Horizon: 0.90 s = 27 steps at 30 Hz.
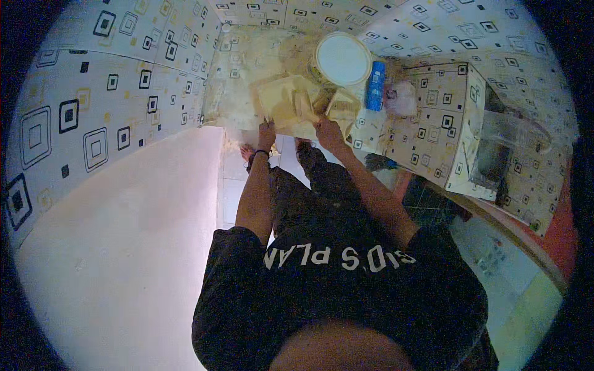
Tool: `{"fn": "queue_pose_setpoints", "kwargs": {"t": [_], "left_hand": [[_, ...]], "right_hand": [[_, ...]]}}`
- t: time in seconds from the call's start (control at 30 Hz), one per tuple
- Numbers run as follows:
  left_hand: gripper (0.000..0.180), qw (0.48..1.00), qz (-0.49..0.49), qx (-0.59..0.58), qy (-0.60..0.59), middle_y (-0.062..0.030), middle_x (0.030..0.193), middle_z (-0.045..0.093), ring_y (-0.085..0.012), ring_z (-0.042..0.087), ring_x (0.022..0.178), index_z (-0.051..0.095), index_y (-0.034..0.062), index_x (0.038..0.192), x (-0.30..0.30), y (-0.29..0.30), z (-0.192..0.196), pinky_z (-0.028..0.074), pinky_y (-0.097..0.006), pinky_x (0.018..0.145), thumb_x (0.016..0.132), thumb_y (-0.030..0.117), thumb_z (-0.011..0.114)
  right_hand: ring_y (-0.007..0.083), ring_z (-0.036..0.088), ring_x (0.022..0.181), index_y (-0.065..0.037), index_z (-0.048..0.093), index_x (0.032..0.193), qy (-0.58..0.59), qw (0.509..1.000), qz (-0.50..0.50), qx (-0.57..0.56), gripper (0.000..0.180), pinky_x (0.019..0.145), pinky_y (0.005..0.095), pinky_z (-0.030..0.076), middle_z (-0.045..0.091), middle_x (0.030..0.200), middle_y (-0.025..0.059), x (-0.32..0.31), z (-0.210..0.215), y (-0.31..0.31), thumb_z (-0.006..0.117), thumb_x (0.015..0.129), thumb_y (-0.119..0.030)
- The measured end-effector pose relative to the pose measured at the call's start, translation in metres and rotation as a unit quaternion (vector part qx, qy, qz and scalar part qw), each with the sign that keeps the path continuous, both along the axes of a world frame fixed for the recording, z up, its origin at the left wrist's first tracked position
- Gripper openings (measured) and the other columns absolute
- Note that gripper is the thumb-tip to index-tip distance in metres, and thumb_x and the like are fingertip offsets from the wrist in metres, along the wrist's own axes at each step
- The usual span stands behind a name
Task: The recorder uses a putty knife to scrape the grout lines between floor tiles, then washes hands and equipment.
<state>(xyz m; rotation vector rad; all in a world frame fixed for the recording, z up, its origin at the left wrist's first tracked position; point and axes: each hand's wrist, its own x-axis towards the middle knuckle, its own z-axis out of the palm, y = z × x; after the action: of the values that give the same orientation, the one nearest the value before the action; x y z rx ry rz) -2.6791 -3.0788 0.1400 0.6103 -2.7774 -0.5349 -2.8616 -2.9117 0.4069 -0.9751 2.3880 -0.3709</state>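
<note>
My left hand [266,133] is closed on the near edge of a flat tan tray-like piece [272,96] on the counter. My right hand [329,133] is closed round the near end of a pale, flat-ended tool [303,104], which lies over the tray's right side; its exact kind is too blurred to tell. Just right of that tool sits a small pale container [344,106]. Behind them stands a round tub [343,59] with a whitish top. A blue upright pack [375,86] is beside the tub.
The patterned counter [229,93] has yellowish smears and meets walls on its left and far sides. A clear plastic bag [401,98] lies right of the blue pack. Farther right are a raised patterned box [427,123] and a clear plastic container [498,151]. Bristles [378,162] show below the counter edge.
</note>
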Motion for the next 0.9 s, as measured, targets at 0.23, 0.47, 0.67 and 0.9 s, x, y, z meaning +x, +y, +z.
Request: {"fn": "queue_pose_setpoints", "kwargs": {"t": [0.23,0.47,0.67,0.9], "left_hand": [[0.045,0.905,0.191,0.367,0.093,-0.0338,0.121,0.046,-0.0431,0.052,0.096,0.038,-0.0027,0.133,-0.064,0.049,0.087,0.043,-0.048,0.085,0.098,0.026,0.039],[0.057,0.903,0.166,0.396,0.009,-0.0301,0.13,0.043,-0.0407,0.048,0.114,0.022,-0.0043,0.14,-0.084,0.077,0.136,0.041,-0.044,0.094,0.095,0.022,0.046],[0.064,0.826,0.137,0.533,0.12,-0.0198,0.117,0.055,-0.0257,0.056,0.101,0.031,-0.0076,0.133,-0.074,0.065,0.116,0.046,-0.036,0.084,0.087,0.025,0.062],[0.055,0.711,0.23,0.663,0.048,-0.0136,0.106,0.057,-0.0234,0.059,0.094,0.044,-0.0033,0.118,-0.059,0.055,0.13,0.052,-0.034,0.072,0.077,0.024,0.07]], "right_hand": [[0.037,0.06,0.072,0.0,0.046,0.114,0.097,0.995,-0.028,-0.018,0.032,0.063,0.0478,0.049,0.06,0.072,0.0191,-0.004,-0.001,0.029,0.052,0.087,-0.015],[0.037,0.058,0.09,-0.005,0.047,0.125,0.131,0.99,-0.013,0.039,0.043,0.071,0.0461,0.051,0.057,0.099,0.0192,0.003,0.021,0.038,0.055,0.083,-0.014],[0.0402,0.053,0.102,-0.01,0.046,0.131,0.14,0.988,0.005,0.061,0.05,0.078,0.0479,0.051,0.055,0.107,0.019,0.017,0.033,0.026,0.056,0.083,-0.021],[0.0403,0.057,0.094,-0.002,0.051,0.123,0.001,0.998,-0.021,0.052,0.045,0.077,0.0483,0.049,0.059,0.098,0.0213,0.006,-0.007,0.023,0.056,0.085,-0.027]]}}
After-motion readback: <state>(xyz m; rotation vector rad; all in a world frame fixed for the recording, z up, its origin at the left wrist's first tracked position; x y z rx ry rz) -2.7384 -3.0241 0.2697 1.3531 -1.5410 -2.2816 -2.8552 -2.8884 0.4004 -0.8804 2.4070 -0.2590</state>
